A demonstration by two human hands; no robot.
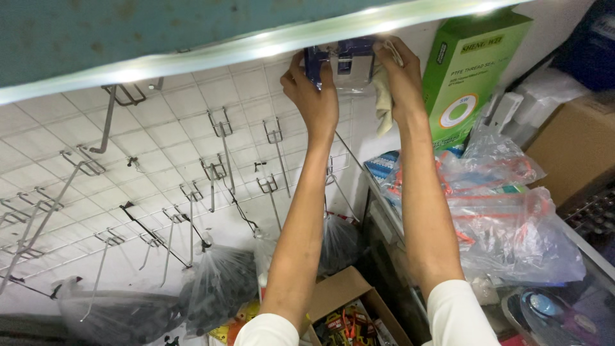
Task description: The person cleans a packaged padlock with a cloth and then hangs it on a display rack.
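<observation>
Both arms reach up to the top of a white wire grid wall (166,138), just under a teal shelf edge (128,38) with a bright light strip along it. The left hand (314,90) grips the left side of a blue-and-clear blister pack (343,63), fingers closed on its edge. The right hand (400,74) closes on the pack's right side and also has a pale cloth (384,102) bunched against the palm, its end hanging down below the wrist.

The pack sits high on the grid, partly hidden by the shelf edge, so I cannot tell whether it hangs on a hook or is carried by the hands alone. Judging by the two-handed hold, the handling of the pack is mid-way: it is neither let go nor brought down.

Most metal hooks (221,125) across the grid are bare. Lower down, clear bags of dark small parts (221,285) hang from some. To the right, a green box (467,70) stands upright on a shelf, with clear bags of red-and-white items (506,218) piled beside it. An open carton (349,314) of packed goods sits below, between the arms.
</observation>
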